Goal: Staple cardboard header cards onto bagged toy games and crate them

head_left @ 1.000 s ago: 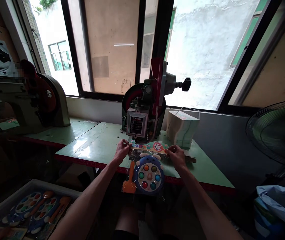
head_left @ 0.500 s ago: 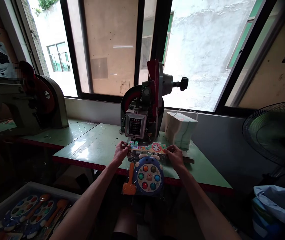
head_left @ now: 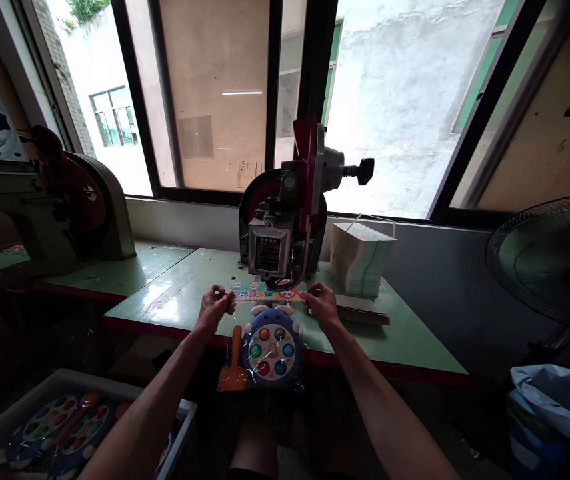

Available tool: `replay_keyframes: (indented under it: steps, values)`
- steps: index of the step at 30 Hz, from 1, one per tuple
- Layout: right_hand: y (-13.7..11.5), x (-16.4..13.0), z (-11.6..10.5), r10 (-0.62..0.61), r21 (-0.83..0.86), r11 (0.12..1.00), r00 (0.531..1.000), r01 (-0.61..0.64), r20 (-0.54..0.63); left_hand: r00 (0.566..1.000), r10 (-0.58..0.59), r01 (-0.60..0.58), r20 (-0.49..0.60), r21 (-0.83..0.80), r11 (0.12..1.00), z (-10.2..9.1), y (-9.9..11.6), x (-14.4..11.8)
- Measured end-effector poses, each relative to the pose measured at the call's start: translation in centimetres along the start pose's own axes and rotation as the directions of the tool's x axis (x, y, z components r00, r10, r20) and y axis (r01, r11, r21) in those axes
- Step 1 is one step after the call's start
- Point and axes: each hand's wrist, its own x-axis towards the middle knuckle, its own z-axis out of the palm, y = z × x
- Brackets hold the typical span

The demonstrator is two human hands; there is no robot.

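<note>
1. Head view: my left hand (head_left: 215,307) pinches the left end of the header card (head_left: 267,292) and my right hand (head_left: 321,303) pinches its right end; both grips are clenched on the card.
2. The bagged toy (head_left: 269,348) hangs from the card over the front edge of the table (head_left: 185,293), the card lying under the head of the press machine (head_left: 285,220).
3. Change: against the earlier pictures, card and toy sit further left beneath the machine head; I judge a fresh spot along the card now faces it.
4. Surroundings: a card stack (head_left: 359,257) stands right of the machine; a bin (head_left: 185,417) of bagged toys sits lower left.
</note>
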Motion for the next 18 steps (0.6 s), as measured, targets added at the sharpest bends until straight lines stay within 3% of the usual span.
replay_keyframes:
  steps: [13,15,18]
  values:
    - [0.6,-0.2,0.9,0.000,0.020,1.000,0.999,0.000,-0.036,0.992,-0.116,0.112,-0.057,-0.084,0.990,-0.6,-0.2,-0.8]
    - [1.0,-0.2,1.1,-0.007,0.026,1.000,0.997,0.008,-0.073,0.984,-0.175,0.171,-0.029,-0.116,0.978,-0.5,-0.1,-1.6]
    - [1.6,-0.1,1.4,-0.011,0.030,0.999,0.995,0.014,-0.099,0.952,-0.290,0.302,0.100,-0.147,0.942,0.5,-0.1,-2.7]
